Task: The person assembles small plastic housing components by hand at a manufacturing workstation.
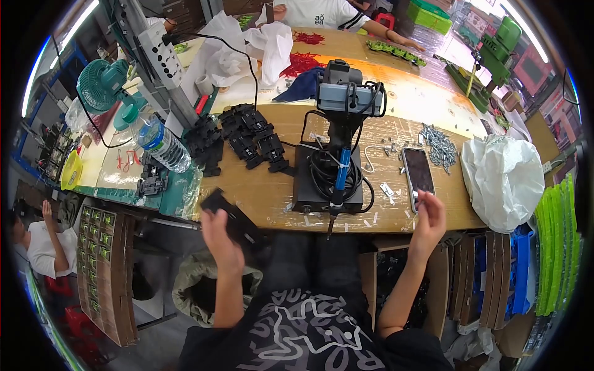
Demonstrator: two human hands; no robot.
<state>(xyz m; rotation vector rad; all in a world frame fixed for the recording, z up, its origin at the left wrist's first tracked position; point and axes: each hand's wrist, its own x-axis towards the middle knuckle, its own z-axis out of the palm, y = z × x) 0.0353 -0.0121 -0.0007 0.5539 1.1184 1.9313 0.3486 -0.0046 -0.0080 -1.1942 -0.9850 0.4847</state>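
My left hand (221,240) grips a black plastic part (238,217) at the table's front edge; its fingers are partly hidden by the part. My right hand (428,221) is raised beside the lower end of a smartphone (418,168), thumb and fingers pinched together. Whatever that pinch holds is too small to make out. Between the hands, a blue and black electric screwdriver (340,176) hangs tip down from a stand, in front of a black box (307,179) with coiled cable. Behind my left hand lies a pile of similar black parts (250,133).
Small metal pieces (438,147) lie heaped beyond the phone. A white plastic bag (501,182) stands at the right, a water bottle (158,141) at the left. An open sack (185,281) is below the table. Across the table, a person's arm (396,34) rests near green parts (396,52).
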